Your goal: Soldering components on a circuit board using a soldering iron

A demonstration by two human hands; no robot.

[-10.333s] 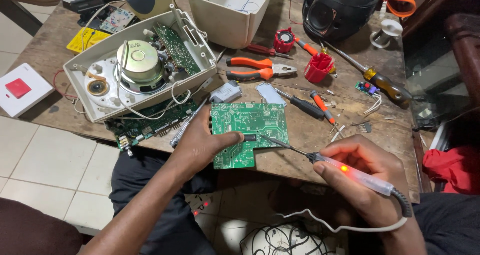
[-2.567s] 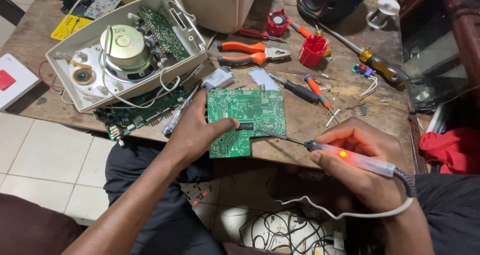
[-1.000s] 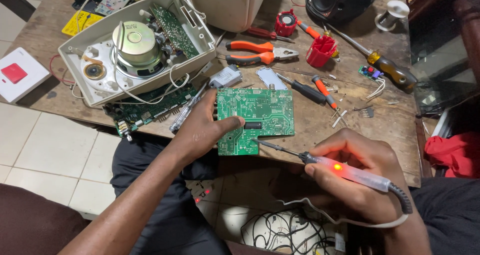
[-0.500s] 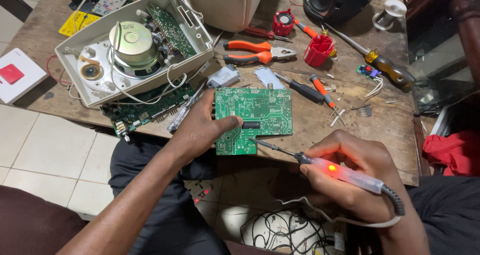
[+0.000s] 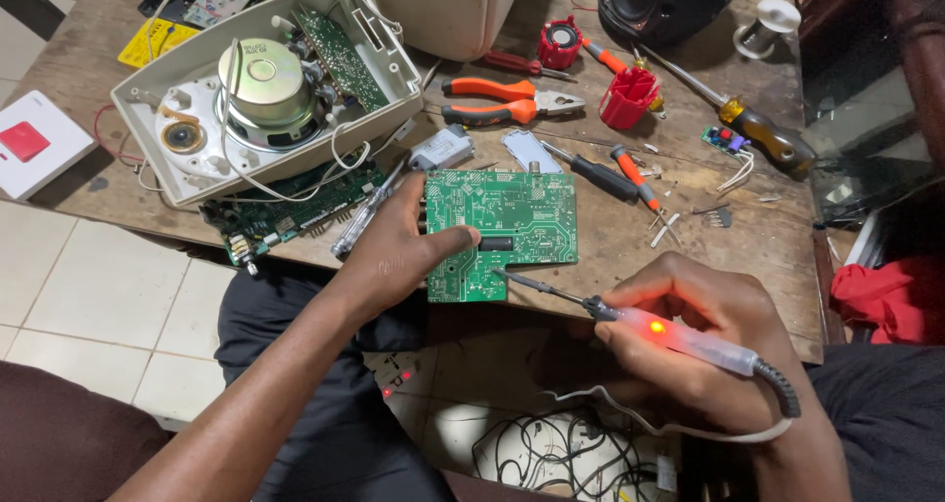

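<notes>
Overhanging table edge [image 5: 689,317]: circuit board [image 5: 512,226].

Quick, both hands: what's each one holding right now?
Left hand: closed on the left edge of the green board, pinning it to the table.
Right hand: closed on the soldering iron, tip at the board.

Green circuit board [image 5: 502,228], flat and L-shaped, lay solder side up near the middle of the frame, lower edge hanging past the front rim of the wooden bench. Showed pale traces, rows of small solder points and a dark slot near the centre. Soldering iron [image 5: 655,333] stretched from lower right toward the board: slim dark tip touching the board's lower edge, pale translucent body glowing red, ribbed grey collar and white cord trailing off lower right.
</notes>
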